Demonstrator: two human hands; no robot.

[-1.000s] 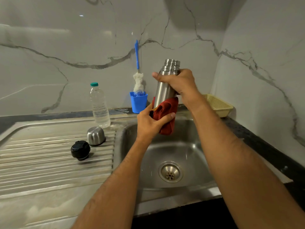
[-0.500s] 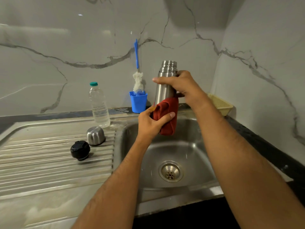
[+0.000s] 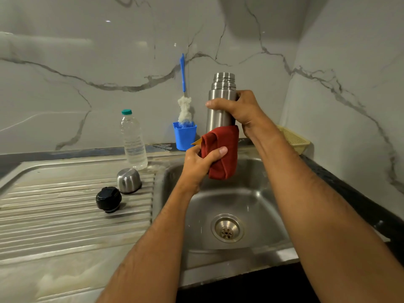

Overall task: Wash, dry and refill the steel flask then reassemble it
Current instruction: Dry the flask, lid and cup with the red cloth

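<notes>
The steel flask (image 3: 220, 99) stands upright in the air above the sink basin (image 3: 258, 202), its mouth uncapped. My right hand (image 3: 242, 110) grips its upper body. My left hand (image 3: 199, 162) holds a red cloth (image 3: 225, 152) wrapped round the flask's lower part, which is hidden by the cloth. On the ribbed drainboard (image 3: 65, 215) to the left lie the black stopper (image 3: 108, 199) and the steel cup lid (image 3: 129, 180), set mouth down. A clear water bottle (image 3: 133, 141) with a green cap stands behind them.
A blue cup (image 3: 184, 135) holding a bottle brush (image 3: 184, 106) stands against the marble wall behind the sink. A yellow basket (image 3: 294, 138) sits in the right corner. The drain (image 3: 227, 230) is in the basin's middle. A dark counter edge runs along the right.
The flask has turned from tilted to upright and my right hand has shifted slightly on it. The cloth and my left hand stay round the lower body.
</notes>
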